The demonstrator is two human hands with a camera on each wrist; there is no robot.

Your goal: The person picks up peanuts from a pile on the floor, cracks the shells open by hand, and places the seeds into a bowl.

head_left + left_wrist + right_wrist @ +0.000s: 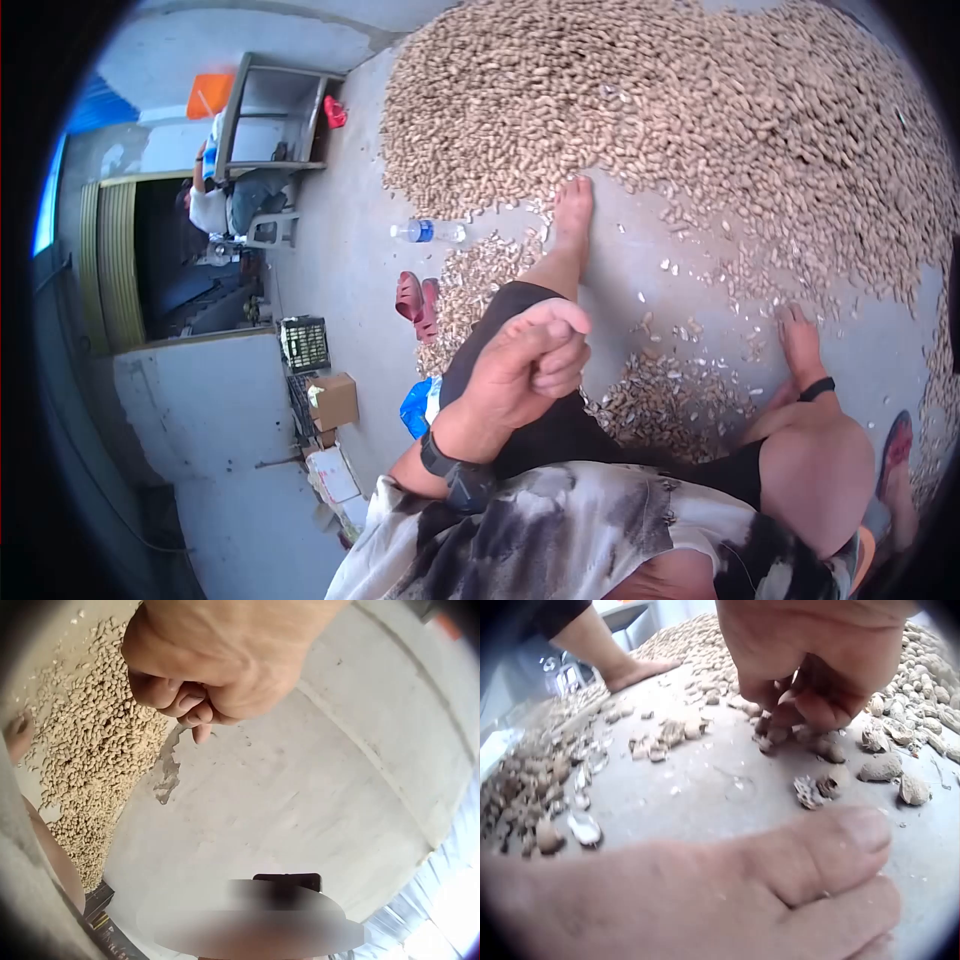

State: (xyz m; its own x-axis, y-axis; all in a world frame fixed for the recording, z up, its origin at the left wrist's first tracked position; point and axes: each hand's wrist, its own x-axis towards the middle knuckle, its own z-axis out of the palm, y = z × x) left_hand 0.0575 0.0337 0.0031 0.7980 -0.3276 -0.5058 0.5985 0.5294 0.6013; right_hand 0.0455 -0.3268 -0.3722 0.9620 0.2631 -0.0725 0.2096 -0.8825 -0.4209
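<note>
In the head view my left hand [530, 360] is raised over the lap, fingers curled in and thumb lying across the index finger. The left wrist view shows the same curled left hand [217, 667], its palm hidden and nothing showing in it. Down at the floor, my right hand [810, 667] bends its fingers and thumb together around a peanut shell [767, 735] by the fingertips. Cracked peanut shells [832, 780] lie just in front of it. A bare foot [705, 892] fills the foreground of that view.
A broad heap of peanuts [650, 100] covers the far floor. Between the legs is a pile of shells [670, 405]. A water bottle [428, 231], red slippers [415, 303] and a cardboard box [332, 401] stand left. Another person [210, 208] sits by a metal frame [275, 118].
</note>
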